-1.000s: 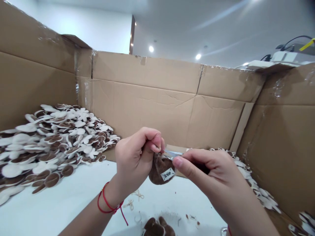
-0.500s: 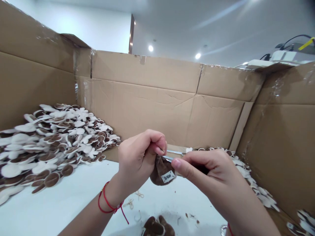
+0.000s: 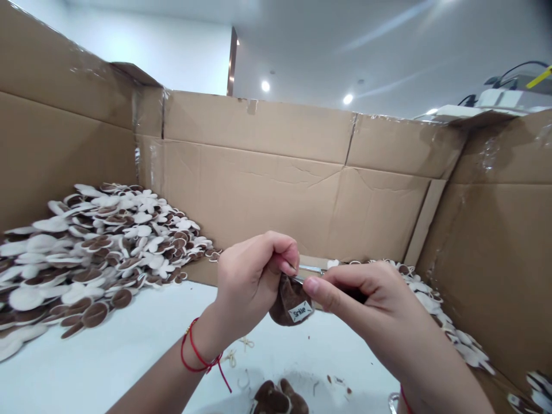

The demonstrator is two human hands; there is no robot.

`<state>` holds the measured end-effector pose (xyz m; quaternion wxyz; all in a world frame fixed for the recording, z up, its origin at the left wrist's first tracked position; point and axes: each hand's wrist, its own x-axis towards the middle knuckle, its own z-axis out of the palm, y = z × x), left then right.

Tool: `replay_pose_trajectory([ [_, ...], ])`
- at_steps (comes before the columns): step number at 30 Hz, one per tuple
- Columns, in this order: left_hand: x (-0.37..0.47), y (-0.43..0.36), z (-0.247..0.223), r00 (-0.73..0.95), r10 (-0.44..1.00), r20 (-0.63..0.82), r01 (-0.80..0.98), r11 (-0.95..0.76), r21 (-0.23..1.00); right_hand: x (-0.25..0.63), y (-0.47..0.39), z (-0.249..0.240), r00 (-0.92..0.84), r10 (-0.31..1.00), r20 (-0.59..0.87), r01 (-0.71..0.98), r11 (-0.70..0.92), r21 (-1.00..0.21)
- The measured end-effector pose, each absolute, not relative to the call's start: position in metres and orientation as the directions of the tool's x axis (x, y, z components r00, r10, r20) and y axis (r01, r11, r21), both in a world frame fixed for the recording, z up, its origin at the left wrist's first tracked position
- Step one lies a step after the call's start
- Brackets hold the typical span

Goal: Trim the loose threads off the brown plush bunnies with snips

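Observation:
A small brown plush piece (image 3: 284, 305) with a white "Smile" label (image 3: 301, 311) hangs below the closed fingers of my left hand (image 3: 250, 287), pinched at its top edge. My right hand (image 3: 379, 305) is closed on a slim, shiny metal tool (image 3: 311, 268) with two thin arms, like tweezers or forceps. One arm reaches the top of the plush beside my left fingertips; the tool's exact tip is hidden. Both hands are raised above the white table (image 3: 164, 351). Below them lie brown plush pieces (image 3: 280, 398), cut off by the lower picture edge.
Cardboard walls (image 3: 267, 195) enclose the table. A big heap of white and brown plush shapes (image 3: 129, 236) fills the left side; more plush shapes (image 3: 461, 339) line the right. Knotted cords (image 3: 232, 357) and brown scraps (image 3: 348, 390) lie near the front, with a metal ring (image 3: 393, 401) by my right wrist.
Hands, plush piece and surroundings sit slightly further right in the picture. My left hand has come a little closer to my right; both grips look the same.

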<state>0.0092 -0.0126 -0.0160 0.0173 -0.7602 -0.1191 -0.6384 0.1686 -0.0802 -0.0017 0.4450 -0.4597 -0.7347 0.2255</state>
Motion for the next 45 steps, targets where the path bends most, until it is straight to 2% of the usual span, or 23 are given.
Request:
replay_pose_trajectory([
  [6, 0.0095, -0.0133, -0.0154, 0.154, 0.159, 0.975, 0.189, -0.974, 0.128, 0.1708, -0.078, -0.0025, -0.2, 0.871, 0.448, 0.447, 0.488, -0.749],
  [13, 0.0104, -0.014, -0.0164, 0.126, 0.112, 0.986, 0.097, -0.99, 0.1, 0.1735, -0.0798, -0.0028, -0.21, 0.899, 0.385, 0.444, 0.439, -0.781],
  [25, 0.0093, -0.0179, -0.0168, 0.136, 0.211, 0.968, -0.092, -0.97, 0.225, 0.172, -0.0789, -0.0035, -0.254, 0.868, 0.427, 0.387, 0.495, -0.778],
  [32, 0.0098, -0.019, -0.0178, 0.142, 0.222, 0.965, -0.178, -0.953, 0.245, 0.1712, -0.081, -0.0027, -0.26, 0.864, 0.43, 0.367, 0.501, -0.784],
  [45, 0.0102, -0.0186, -0.0149, 0.129, 0.171, 0.977, -0.075, -0.981, 0.182, 0.1703, -0.082, -0.0041, -0.268, 0.877, 0.399, 0.364, 0.475, -0.801],
])
